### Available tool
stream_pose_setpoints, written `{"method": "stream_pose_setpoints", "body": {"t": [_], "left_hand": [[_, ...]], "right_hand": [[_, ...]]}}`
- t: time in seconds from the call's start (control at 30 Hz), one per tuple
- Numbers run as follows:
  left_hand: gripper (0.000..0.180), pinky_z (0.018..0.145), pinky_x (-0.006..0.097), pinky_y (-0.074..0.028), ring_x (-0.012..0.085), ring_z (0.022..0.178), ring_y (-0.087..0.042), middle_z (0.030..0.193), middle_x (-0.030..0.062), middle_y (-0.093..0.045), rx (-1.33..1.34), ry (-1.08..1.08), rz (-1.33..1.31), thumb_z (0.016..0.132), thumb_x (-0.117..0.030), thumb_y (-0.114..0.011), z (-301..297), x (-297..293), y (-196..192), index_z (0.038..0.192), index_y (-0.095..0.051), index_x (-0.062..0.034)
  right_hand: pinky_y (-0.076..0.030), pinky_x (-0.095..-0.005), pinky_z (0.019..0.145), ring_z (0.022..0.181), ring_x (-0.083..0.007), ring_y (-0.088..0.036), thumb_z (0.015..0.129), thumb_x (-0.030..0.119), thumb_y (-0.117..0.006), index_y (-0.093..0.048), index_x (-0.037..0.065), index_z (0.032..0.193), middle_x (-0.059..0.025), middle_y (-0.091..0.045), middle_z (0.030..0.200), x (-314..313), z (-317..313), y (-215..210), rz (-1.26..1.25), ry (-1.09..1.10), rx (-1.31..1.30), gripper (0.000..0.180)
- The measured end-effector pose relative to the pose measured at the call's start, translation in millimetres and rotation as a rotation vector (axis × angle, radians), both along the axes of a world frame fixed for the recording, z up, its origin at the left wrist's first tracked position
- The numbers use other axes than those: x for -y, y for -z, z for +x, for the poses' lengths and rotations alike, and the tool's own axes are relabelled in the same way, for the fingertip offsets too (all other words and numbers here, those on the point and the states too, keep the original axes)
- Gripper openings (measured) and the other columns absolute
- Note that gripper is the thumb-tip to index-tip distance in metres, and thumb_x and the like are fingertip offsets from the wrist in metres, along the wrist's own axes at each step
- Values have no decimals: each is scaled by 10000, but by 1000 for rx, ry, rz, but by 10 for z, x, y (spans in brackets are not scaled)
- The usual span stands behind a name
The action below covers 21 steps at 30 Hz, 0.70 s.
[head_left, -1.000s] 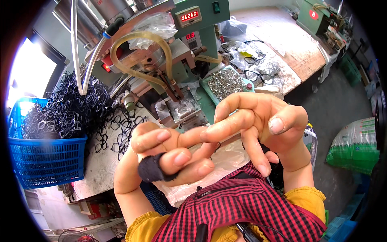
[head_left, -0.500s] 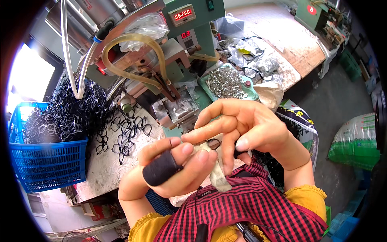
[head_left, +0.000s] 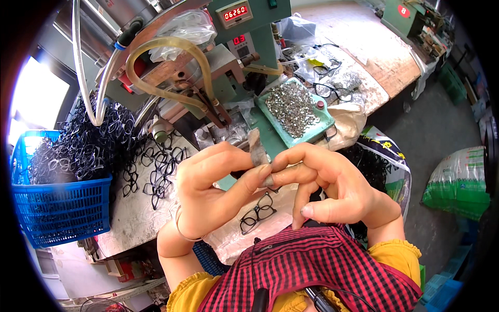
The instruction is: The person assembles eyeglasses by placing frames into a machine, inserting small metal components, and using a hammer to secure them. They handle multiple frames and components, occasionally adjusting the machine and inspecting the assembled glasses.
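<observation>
My left hand [head_left: 210,182] is closed in a pinch on a short greyish-beige strip [head_left: 256,148] of cloth or tape. One end of the strip sticks up above the fingers; a bit shows below, at the fingertips of my right hand [head_left: 338,184]. The strip lies against an outstretched right finger, but I cannot tell whether it goes all round. My right hand's fingers are half bent and apart, the thumb free. Below the hands, a pair of black glasses frames [head_left: 258,213] lies on the pale work surface [head_left: 228,242].
Ahead stands a green machine [head_left: 265,47] with a looped yellowish hose [head_left: 205,67]. A light green tray [head_left: 325,125] holds small metal parts. On the left, a blue basket [head_left: 62,208] is heaped with black frames; more loose frames [head_left: 156,166] lie beside it.
My left hand has turned over, so its black finger wrap no longer shows. The strip, which hung down below the hands, now points up. The glasses frames beneath have come into fuller view.
</observation>
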<state>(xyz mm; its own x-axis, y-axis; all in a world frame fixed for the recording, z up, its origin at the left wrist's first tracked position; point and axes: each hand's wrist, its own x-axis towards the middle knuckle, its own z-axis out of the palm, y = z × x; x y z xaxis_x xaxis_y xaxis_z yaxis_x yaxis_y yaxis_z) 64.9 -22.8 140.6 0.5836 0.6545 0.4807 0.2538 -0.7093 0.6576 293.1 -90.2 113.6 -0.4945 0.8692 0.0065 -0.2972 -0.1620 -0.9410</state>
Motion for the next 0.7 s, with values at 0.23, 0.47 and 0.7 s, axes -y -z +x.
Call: {"method": "stream_pose_setpoints", "body": {"t": [0.23, 0.47, 0.7], "left_hand": [[168, 535, 217, -475, 88, 596, -636, 732, 21, -652, 220, -1, -963, 894, -119, -764, 69, -70, 20, 850, -638, -17], [160, 436, 213, -399, 94, 500, -589, 707, 8, -616, 325, 109, -1318, 934, -167, -712, 74, -173, 218, 867, -605, -69], [126, 466, 224, -437, 104, 589, -622, 753, 24, -647, 207, 237, -1378, 946, -163, -693, -35, -209, 304, 911, -658, -47]], "right_hand": [[-561, -300, 818, 849, -182, -728, 775, 84, -643, -403, -81, 1353, -228, -643, 1279, 37, -86, 152, 236, 126, 65, 647], [-580, -300, 792, 898, -180, -741, 777, 59, -646, -430, -79, 1350, -200, -680, 1217, 24, -141, 306, 348, 223, 48, 627], [-576, -314, 830, 875, -264, -750, 715, -15, -625, -502, -102, 1334, -217, -667, 1261, -95, 22, 28, 174, -52, 44, 638]]}}
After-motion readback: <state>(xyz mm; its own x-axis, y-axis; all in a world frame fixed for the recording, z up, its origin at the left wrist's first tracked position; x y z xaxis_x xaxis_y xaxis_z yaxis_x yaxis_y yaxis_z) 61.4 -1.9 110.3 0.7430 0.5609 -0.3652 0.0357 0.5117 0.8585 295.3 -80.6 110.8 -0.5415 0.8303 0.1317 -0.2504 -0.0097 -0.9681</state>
